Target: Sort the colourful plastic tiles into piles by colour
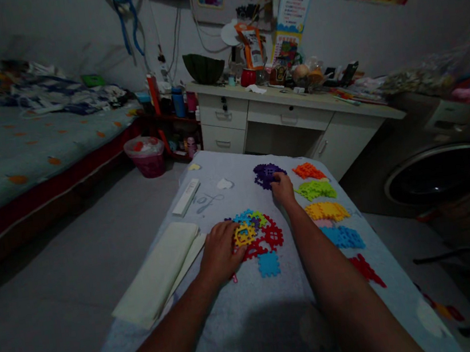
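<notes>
My left hand (pixel 222 248) is curled at the left side of a mixed heap, thumb and fingers closed around a yellow interlocking plastic tile (pixel 245 234) with a window-like cutout. Red tiles (pixel 273 235), blue, green and purple ones lie in that heap, and a square light-blue tile (pixel 268 264) lies at its near edge. Farther off, my right hand (pixel 283 189) pinches at the near right edge of a purple tile pile (pixel 266 175); my fingers partly hide what they grip there, which looks like a purple tile.
Along the cloth-covered table's right side run orange (pixel 309 171), green (pixel 317 190), yellow (pixel 327 211), blue (pixel 343 237) and red (pixel 366 271) tile piles. At left lie a folded pale cloth (pixel 161 269) and a white box (pixel 186 197). A desk (pixel 222 114) stands beyond, a washing machine (pixel 438 143) right.
</notes>
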`<state>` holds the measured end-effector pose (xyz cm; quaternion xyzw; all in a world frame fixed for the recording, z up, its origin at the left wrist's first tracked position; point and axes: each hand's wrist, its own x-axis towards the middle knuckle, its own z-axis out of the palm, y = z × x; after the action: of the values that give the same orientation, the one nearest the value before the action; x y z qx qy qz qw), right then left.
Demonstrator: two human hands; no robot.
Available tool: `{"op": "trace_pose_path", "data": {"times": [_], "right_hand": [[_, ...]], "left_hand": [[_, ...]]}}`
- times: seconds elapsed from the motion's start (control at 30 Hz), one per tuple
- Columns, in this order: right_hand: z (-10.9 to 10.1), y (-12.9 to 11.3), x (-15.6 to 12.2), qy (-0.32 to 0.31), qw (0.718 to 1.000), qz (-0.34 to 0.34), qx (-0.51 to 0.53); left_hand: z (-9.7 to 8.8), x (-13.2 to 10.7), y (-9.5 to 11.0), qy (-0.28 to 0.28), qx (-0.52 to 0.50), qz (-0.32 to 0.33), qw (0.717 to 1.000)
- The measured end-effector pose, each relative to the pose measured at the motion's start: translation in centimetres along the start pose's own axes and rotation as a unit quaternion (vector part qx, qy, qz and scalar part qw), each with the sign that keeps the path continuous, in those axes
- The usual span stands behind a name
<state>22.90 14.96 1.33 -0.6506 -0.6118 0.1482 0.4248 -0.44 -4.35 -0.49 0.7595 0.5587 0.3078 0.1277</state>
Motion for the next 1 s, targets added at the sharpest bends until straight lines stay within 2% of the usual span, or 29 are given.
{"op": "trace_pose_path", "data": {"times": [0.2, 0.33, 0.43, 0.53, 0.63, 0.73, 0.8, 0.9, 1.0], "right_hand": [[-0.6, -0.2, -1.5, -0.022, 0.997, -0.047, 0.065], [-2.2, -1.0, -2.7, -0.058, 0.996, -0.064, 0.037], [-3.5, -2.0, -4.1, -0.157, 0.984, -0.079, 0.016], [-4.2, -3.3, -5.8, -0.278, 0.954, -0.110, -0.004], [-4.4, -4.3, -7.4, -0.338, 0.927, -0.152, -0.059], [-4.1, -5.1, -8.5, -0.359, 0.907, -0.181, -0.126], [-4.1, -5.3, -8.9, -0.359, 0.905, -0.177, -0.145], [-4.2, -5.4, -9.1, -0.349, 0.918, -0.149, -0.118], [-4.5, -5.2, -9.0, -0.348, 0.932, -0.092, -0.041]], "left_hand": [[0.0, 0.0, -0.1, 0.001, 0.000, -0.001, 1.000], [0.0, 0.1, 0.0, -0.001, -0.002, -0.001, 1.000], [0.0, 0.1, 0.0, 0.006, -0.007, -0.001, 1.000], [0.1, 0.0, 0.0, 0.013, -0.009, -0.005, 1.000], [0.2, 0.0, 0.0, 0.021, -0.016, -0.002, 1.000], [0.2, 0.0, 0.0, 0.028, -0.019, 0.001, 0.999], [0.2, 0.1, -0.1, 0.030, -0.020, -0.003, 0.999], [0.1, 0.2, 0.0, 0.033, -0.020, -0.009, 0.999], [0.0, 0.2, 0.1, 0.035, -0.018, -0.009, 0.999]]}}
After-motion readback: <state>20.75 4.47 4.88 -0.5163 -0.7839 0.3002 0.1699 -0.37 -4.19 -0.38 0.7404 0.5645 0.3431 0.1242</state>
